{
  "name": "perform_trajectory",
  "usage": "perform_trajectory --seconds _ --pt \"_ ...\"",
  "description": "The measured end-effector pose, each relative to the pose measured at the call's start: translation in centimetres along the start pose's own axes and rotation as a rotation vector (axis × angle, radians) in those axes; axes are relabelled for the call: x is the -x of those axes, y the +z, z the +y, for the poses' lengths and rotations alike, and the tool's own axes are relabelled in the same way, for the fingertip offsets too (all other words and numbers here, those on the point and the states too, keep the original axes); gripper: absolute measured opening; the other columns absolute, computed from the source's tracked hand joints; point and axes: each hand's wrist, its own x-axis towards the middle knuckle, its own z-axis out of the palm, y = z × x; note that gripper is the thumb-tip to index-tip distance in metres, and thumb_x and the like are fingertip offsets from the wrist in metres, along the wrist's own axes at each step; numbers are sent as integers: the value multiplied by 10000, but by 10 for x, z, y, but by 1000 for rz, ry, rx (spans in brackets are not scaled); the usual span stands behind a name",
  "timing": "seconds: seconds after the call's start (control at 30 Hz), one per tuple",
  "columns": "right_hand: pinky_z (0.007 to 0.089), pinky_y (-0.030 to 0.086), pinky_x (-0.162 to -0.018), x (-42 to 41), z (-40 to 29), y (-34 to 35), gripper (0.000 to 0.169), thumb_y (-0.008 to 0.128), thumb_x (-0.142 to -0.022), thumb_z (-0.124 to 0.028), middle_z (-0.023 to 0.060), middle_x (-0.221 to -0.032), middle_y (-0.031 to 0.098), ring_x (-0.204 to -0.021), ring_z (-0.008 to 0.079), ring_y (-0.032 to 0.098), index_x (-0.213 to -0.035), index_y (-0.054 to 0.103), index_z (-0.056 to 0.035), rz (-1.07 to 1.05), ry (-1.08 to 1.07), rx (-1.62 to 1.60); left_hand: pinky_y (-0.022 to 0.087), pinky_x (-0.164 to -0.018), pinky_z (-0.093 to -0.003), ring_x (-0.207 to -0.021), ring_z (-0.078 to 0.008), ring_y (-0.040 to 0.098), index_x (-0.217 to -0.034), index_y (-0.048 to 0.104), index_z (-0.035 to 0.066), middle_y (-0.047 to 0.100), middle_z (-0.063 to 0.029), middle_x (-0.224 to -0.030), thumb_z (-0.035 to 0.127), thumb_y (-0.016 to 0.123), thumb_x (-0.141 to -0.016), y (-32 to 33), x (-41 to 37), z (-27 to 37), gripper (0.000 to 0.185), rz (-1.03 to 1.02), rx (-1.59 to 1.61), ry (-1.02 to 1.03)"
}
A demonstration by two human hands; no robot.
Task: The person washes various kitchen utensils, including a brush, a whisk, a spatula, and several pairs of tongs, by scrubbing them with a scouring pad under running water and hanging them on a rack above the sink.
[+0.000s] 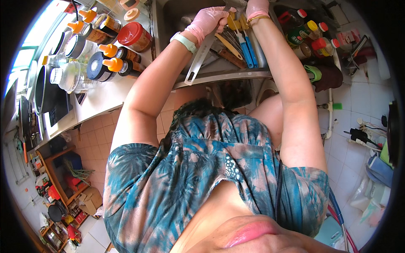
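My left hand [209, 21], in a pink glove, grips the flat metal handle [200, 57] of a long kitchen utensil. Its slotted end points down toward the sink's front edge, and its head is cut off at the top of the picture. My right hand [258, 9], also gloved in pink, is beside the utensil's upper end; its fingers are mostly hidden. Beneath and between my hands lie blue-handled utensils [246, 52], a pale yellow handle [229, 46] and a brown wooden handle [232, 59]. They rest at the metal sink [221, 76].
To the left, the white counter [101, 102] holds orange-capped sauce bottles [95, 30], a red-lidded jar [134, 36] and a clear plastic jar [72, 76]. Several capped bottles [300, 33] stand right of the sink. A dark cloth [329, 77] hangs over the edge there.
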Motion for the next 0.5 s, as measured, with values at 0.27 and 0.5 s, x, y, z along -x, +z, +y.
perform_trajectory --seconds 0.27,0.5 --pt "368 482 -684 33 -61 -8 404 531 -959 -344 142 -880 672 -783 247 619 -963 662 39 -164 600 -456 384 -518 -257 -539 -113 424 -1137 657 -2 499 -1 -644 110 519 -979 1 -15 -13 238 14 116 60" --pt "407 522 -779 16 0 -50 265 555 -917 -204 177 -1008 686 -915 318 651 -1042 669 -1 -316 32 364 420 -512 -260 -505 -126 452 -1009 600 54 513 -3 -615 137 482 -971 14 -21 7 149 171 318 84"
